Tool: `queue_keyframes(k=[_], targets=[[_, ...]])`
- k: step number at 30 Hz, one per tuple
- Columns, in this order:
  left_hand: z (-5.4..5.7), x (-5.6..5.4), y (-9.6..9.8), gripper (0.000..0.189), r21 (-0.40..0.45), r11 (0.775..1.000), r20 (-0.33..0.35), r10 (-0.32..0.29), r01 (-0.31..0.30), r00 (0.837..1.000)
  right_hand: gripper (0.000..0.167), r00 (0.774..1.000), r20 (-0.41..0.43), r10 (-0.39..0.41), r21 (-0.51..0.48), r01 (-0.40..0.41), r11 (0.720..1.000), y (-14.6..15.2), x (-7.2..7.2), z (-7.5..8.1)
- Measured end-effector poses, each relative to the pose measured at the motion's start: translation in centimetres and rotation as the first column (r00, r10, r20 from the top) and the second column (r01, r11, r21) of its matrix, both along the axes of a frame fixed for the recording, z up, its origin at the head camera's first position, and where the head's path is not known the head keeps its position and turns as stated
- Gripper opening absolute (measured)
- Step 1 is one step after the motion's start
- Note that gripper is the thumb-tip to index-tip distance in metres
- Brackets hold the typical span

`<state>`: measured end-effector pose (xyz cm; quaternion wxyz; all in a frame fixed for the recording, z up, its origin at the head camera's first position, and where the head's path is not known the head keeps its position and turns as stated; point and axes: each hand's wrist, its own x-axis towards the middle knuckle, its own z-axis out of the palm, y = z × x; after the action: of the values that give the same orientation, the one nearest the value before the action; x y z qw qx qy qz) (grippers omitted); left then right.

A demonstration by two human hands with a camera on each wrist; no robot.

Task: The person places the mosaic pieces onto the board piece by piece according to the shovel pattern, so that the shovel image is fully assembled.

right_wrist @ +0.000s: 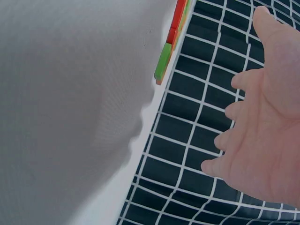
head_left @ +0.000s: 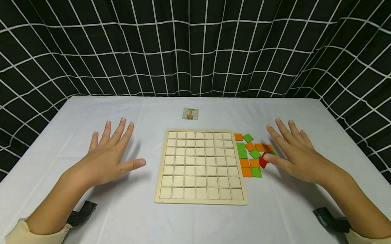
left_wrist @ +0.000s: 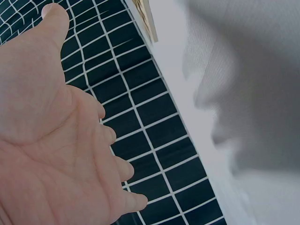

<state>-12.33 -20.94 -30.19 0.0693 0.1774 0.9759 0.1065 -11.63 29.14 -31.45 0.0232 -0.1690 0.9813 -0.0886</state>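
Note:
A light wooden grid board (head_left: 202,167) lies on the white table between my two hands. Left of it, my left hand (head_left: 107,158) hovers with fingers spread, holding nothing; the left wrist view shows its bare palm (left_wrist: 56,140). On the other side, my right hand (head_left: 296,152) is also spread and holds nothing. Its thumb overlaps a red tile (head_left: 263,162) in the head view, but the hand appears raised above the table. Several orange tiles (head_left: 244,163) and green tiles (head_left: 256,172) lie along the board's right edge, some partly hidden behind the right hand.
A small card with a printed grid picture (head_left: 190,114) lies behind the board. The white tablecloth (head_left: 147,226) covers the table. Black curtains with white grid lines (head_left: 189,46) hang behind it and at both sides. A dark strap piece (head_left: 82,213) juts from the left wrist.

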Motion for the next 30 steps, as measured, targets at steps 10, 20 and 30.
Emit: queue_keyframes(k=[10,20,30], targets=[[0.0,0.1,0.2,0.108,0.000,1.000,-0.005,-0.013,0.013,1.000,0.091,1.000,-0.007,0.015,-0.018,-0.015,1.000,0.1,0.1,-0.2],[0.1,0.3,0.2,0.107,-0.009,1.000,0.020,-0.016,0.016,1.000,0.084,0.999,-0.008,0.038,-0.055,-0.039,0.998,0.3,0.2,-0.3],[0.0,0.7,0.5,0.105,0.012,0.998,0.071,-0.065,0.064,0.995,0.079,0.998,0.010,0.060,-0.014,-0.060,0.998,-0.4,-0.4,0.8]])
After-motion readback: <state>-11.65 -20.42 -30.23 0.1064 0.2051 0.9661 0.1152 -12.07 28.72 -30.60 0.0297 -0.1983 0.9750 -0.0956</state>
